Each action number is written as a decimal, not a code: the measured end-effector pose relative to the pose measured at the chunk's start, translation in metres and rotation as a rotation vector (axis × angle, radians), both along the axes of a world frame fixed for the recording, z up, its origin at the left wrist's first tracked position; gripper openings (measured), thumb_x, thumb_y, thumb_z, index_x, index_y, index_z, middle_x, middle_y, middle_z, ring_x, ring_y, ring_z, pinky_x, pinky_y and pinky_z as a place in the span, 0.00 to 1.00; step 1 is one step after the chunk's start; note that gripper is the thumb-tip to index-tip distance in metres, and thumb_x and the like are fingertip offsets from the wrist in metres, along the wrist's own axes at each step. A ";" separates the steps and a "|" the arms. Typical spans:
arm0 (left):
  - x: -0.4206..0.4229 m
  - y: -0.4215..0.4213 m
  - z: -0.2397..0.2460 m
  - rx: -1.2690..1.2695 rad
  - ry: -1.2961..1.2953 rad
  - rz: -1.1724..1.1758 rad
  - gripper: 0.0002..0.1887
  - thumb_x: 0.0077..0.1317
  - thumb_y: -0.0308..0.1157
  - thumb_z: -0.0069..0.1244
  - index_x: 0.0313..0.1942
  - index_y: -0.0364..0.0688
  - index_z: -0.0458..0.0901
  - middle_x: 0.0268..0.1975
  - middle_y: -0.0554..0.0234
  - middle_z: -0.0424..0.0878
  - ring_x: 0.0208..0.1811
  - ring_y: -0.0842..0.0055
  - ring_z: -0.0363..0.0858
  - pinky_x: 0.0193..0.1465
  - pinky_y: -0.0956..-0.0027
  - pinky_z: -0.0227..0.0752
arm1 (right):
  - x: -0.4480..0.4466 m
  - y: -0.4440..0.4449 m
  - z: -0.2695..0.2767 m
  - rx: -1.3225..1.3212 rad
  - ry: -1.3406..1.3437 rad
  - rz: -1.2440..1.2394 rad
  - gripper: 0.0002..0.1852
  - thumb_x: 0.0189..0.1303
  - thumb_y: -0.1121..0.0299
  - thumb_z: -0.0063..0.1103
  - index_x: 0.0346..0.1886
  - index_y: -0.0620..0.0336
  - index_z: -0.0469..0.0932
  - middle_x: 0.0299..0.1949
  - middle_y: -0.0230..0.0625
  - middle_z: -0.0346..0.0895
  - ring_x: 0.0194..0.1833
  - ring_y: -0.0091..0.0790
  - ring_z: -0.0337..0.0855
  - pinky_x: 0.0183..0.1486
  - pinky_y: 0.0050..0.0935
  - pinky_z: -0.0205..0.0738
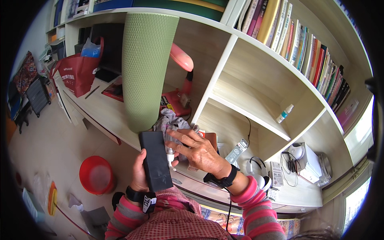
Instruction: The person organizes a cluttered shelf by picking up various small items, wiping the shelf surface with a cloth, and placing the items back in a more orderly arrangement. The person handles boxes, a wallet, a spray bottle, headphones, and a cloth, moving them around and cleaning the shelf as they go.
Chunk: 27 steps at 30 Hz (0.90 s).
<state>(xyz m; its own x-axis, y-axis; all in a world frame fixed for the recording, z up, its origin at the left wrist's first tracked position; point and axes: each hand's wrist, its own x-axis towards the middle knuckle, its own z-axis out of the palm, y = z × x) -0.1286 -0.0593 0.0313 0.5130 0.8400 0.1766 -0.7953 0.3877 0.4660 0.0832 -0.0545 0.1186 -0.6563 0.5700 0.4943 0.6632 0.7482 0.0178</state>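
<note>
My left hand [140, 174] grips a flat black box [156, 163] that stands lengthwise in front of my apron; its surface carries pale smudges. Close against the box's right side is a small clear spray bottle [169, 149], its white nozzle pointing towards me. My right hand [199, 150] has its fingers bent over this bottle, and its thumb is hidden. Fingertips show beneath the nozzle, but which hand they belong to is unclear. Just beyond the fingers a crumpled grey cloth with pink marks [172, 119] lies on the desk [105, 118].
A tall green textured cylinder [147, 72] stands behind the box, with a pink desk lamp [181, 60] beside it. A red bag [78, 75] sits at left. White headphones [264, 180] lie right, below open shelves. A red bucket [96, 175] is on the floor.
</note>
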 end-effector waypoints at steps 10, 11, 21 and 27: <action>0.005 -0.004 0.010 0.047 0.104 -0.083 0.43 0.76 0.61 0.42 0.73 0.28 0.62 0.69 0.31 0.73 0.72 0.46 0.74 0.75 0.44 0.67 | 0.032 -0.003 -0.018 -0.079 0.219 -0.031 0.22 0.50 0.75 0.76 0.51 0.62 0.81 0.52 0.42 0.83 0.48 0.48 0.85 0.49 0.39 0.84; 0.006 -0.004 0.011 0.056 0.091 -0.093 0.43 0.75 0.61 0.41 0.73 0.29 0.62 0.69 0.30 0.73 0.72 0.46 0.74 0.75 0.44 0.66 | 0.034 -0.004 -0.019 -0.129 0.263 -0.028 0.22 0.51 0.75 0.76 0.50 0.63 0.81 0.51 0.42 0.83 0.47 0.49 0.85 0.48 0.39 0.84; 0.004 -0.003 0.004 0.047 0.138 -0.063 0.44 0.74 0.62 0.43 0.74 0.31 0.62 0.68 0.33 0.74 0.69 0.51 0.76 0.74 0.45 0.68 | 0.085 0.014 0.022 -0.232 0.897 -0.304 0.12 0.63 0.70 0.73 0.40 0.67 0.78 0.30 0.33 0.83 0.34 0.21 0.80 0.37 0.27 0.78; 0.003 -0.004 -0.001 0.050 0.138 -0.057 0.42 0.74 0.61 0.44 0.72 0.32 0.64 0.66 0.35 0.76 0.69 0.52 0.77 0.73 0.45 0.70 | 0.144 0.082 0.073 -0.085 0.858 -0.509 0.15 0.63 0.66 0.72 0.43 0.68 0.79 0.34 0.32 0.85 0.34 0.22 0.83 0.34 0.24 0.77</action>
